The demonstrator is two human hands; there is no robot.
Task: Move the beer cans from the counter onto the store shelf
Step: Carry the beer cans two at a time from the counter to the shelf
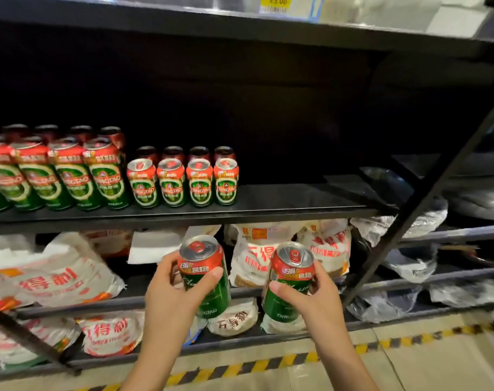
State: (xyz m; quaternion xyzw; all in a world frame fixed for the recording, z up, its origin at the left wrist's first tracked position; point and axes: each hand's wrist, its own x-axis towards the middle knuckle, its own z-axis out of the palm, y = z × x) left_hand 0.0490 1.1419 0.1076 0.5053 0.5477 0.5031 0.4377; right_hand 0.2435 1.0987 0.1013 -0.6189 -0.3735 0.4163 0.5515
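Glossy printed metal on both held beer cans [205,277], silvery tops; matt black metal shelf [282,211]; crinkly plastic sacks [62,280] below.

The person shows two bare forearms that come in from the lower edge of the view. No sleeve, watch, ring or glove is seen on them. The left hand [174,289] and the right hand [315,294] have short, plain fingernails without polish.

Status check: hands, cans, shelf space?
Left hand grips one can, right hand grips another can. Both below the shelf. Bare shelf right of the short-can row; nothing blocking.
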